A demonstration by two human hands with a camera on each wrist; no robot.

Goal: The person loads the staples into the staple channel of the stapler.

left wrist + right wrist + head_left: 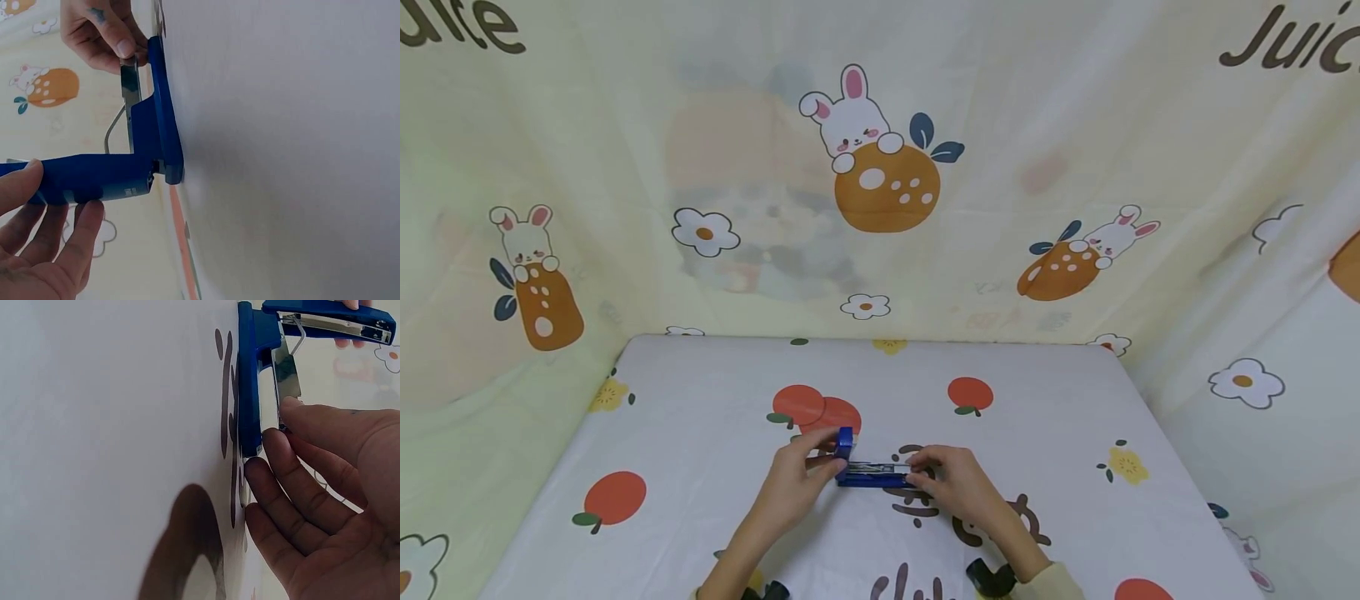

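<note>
A blue stapler (pixel 874 481) stands on the white patterned cloth with its top cover swung up, roughly square to the base. My left hand (pixel 792 485) grips the raised cover (pixel 94 177), thumb on one side and fingers on the other. The metal staple channel (pixel 287 376) lies exposed above the blue base (pixel 249 387), and a bent wire links it to the cover. At the channel's front end, my right hand (pixel 961 483) pinches it between thumb and forefinger. The other right fingers extend beside the tip of the base.
The table cloth (pixel 700 442) carries printed red fruit, yellow flowers and dark lettering. Behind it and at both sides hang pale curtains (pixel 977 275) with rabbit prints. Dark wrist-mounted pieces (pixel 990 577) show near the front edge by the forearms.
</note>
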